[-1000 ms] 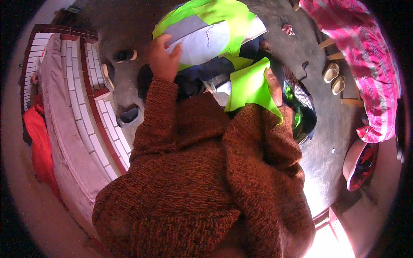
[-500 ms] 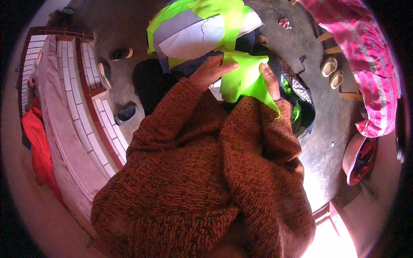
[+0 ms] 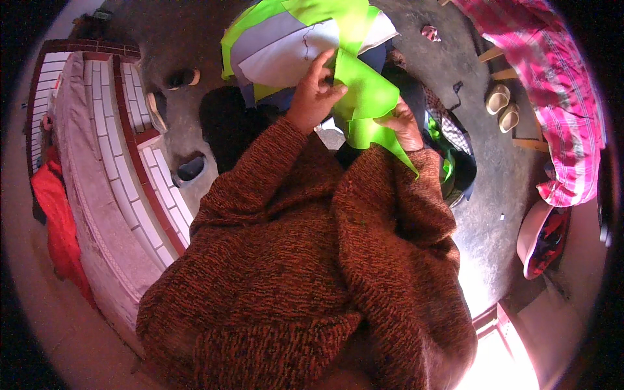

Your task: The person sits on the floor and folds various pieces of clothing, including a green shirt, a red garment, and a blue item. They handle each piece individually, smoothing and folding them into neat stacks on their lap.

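- Lime cloth [image 3: 365,84]: at near-R edge of pile [image 3: 315,12], folded, pointed corner hanging down over R cuff. Top end meets pile's own lime fabric; can't tell exactly where one stops & other starts.
- R hand [image 3: 403,127]: just off pile's near-R side, fingers pinching lime cloth, thumb on top, rest hidden beneath.
- L hand [image 3: 313,97]: at pile's near edge, beside lime cloth. Fingers spread, index pointing up over white panel [image 3: 276,58], thumb apart & toward cloth's L edge; can't tell if it touches.
- White panel: part of pile's top, w/ dark loose thread [image 3: 305,42] lying on it.
- Brown knit sweater [image 3: 260,279]: on wearer, nearside of pile, both sleeves reaching fwd.
- Dark bundle [image 3: 463,172]: R & nearer than pile, w/ checked fabric + green bits.
- Pale clogs [image 3: 498,100]: pr on floor, well R of pile.
- Pink plaid cloth [image 3: 552,97]: far R of pile, draped above wooden legs.
- Pink basin [image 3: 528,240]: far R & nearer than pile, dark/red stuff inside.
- Grey shoe [image 3: 190,170]: floor, L & nearer than pile.
- Red cloth [image 3: 58,221]: far L of pile.
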`<state>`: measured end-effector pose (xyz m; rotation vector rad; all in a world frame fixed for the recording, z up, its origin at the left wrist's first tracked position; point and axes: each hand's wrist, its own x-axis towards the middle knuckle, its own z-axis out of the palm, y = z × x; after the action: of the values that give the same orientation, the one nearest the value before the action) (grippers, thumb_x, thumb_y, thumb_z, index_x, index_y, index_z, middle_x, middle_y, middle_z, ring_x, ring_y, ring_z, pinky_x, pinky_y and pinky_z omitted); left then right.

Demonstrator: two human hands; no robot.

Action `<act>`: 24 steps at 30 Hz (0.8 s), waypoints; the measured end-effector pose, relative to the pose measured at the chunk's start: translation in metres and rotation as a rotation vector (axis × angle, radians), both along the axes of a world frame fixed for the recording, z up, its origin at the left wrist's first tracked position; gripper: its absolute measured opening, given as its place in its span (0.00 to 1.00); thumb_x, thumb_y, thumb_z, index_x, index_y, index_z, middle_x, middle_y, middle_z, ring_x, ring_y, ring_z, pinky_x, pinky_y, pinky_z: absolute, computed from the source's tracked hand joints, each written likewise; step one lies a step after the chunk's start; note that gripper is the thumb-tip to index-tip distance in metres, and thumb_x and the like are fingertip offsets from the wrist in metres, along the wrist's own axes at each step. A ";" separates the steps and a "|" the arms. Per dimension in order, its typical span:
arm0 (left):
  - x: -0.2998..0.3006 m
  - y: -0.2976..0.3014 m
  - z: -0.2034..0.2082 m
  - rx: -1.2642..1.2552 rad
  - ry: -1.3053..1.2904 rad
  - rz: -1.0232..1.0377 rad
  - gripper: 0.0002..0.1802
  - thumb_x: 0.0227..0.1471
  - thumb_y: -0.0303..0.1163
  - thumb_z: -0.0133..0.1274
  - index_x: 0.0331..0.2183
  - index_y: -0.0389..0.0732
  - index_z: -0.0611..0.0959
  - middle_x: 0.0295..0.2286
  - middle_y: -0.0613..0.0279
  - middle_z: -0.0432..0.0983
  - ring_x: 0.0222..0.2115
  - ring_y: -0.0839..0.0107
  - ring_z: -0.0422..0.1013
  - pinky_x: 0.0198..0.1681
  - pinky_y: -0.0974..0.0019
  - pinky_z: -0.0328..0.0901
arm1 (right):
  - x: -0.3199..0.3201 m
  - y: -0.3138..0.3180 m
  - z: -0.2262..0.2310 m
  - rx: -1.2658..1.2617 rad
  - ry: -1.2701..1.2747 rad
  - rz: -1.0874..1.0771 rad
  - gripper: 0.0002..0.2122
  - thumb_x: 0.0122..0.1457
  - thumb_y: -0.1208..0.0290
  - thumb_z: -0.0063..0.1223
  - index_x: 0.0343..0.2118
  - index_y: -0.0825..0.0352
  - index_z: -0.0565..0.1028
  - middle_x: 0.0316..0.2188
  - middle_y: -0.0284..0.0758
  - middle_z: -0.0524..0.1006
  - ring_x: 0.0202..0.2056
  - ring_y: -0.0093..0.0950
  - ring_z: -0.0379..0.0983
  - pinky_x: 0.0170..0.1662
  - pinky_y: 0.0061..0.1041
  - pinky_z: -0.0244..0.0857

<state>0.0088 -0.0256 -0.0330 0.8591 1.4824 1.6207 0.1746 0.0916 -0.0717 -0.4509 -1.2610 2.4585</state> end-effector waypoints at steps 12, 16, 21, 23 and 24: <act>0.033 0.004 -0.009 -0.040 0.739 -0.240 0.53 0.32 0.47 0.65 0.54 0.32 0.57 0.49 0.43 0.56 0.51 0.50 0.55 0.55 0.57 0.50 | -0.001 -0.008 -0.010 -0.053 0.053 -0.108 0.25 0.42 0.71 0.65 0.46 0.66 0.70 0.39 0.31 0.75 0.38 0.24 0.71 0.43 0.25 0.66; 0.038 0.002 -0.005 -0.092 0.722 -0.215 0.36 0.40 0.39 0.59 0.48 0.33 0.64 0.43 0.44 0.63 0.45 0.51 0.62 0.49 0.59 0.58 | 0.001 -0.003 -0.019 -0.027 -0.024 -0.079 0.26 0.41 0.73 0.65 0.46 0.67 0.69 0.39 0.31 0.74 0.39 0.24 0.71 0.43 0.24 0.66; 0.032 0.003 -0.020 -0.108 0.713 -0.127 0.16 0.46 0.32 0.50 0.39 0.35 0.72 0.33 0.45 0.70 0.37 0.50 0.68 0.40 0.58 0.62 | -0.002 -0.006 -0.026 -0.014 0.027 -0.137 0.22 0.46 0.73 0.61 0.46 0.67 0.69 0.39 0.31 0.74 0.39 0.23 0.70 0.43 0.23 0.65; 0.020 0.003 -0.013 -0.150 0.648 -0.140 0.13 0.48 0.33 0.48 0.35 0.36 0.75 0.30 0.46 0.71 0.33 0.47 0.68 0.35 0.53 0.63 | -0.002 -0.002 -0.034 0.149 0.005 -0.143 0.20 0.48 0.74 0.59 0.46 0.67 0.69 0.39 0.31 0.74 0.39 0.23 0.71 0.43 0.22 0.64; 0.014 0.001 -0.001 -0.102 0.692 -0.031 0.10 0.48 0.32 0.47 0.32 0.38 0.77 0.28 0.48 0.72 0.31 0.49 0.69 0.34 0.54 0.63 | -0.006 -0.007 -0.012 0.071 -0.057 -0.127 0.17 0.51 0.73 0.57 0.45 0.67 0.70 0.39 0.31 0.75 0.38 0.23 0.71 0.43 0.22 0.64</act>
<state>0.0230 -0.0243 -0.0344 1.4671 1.9746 1.2588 0.1691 0.0843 -0.0834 -0.5683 -1.2953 2.3031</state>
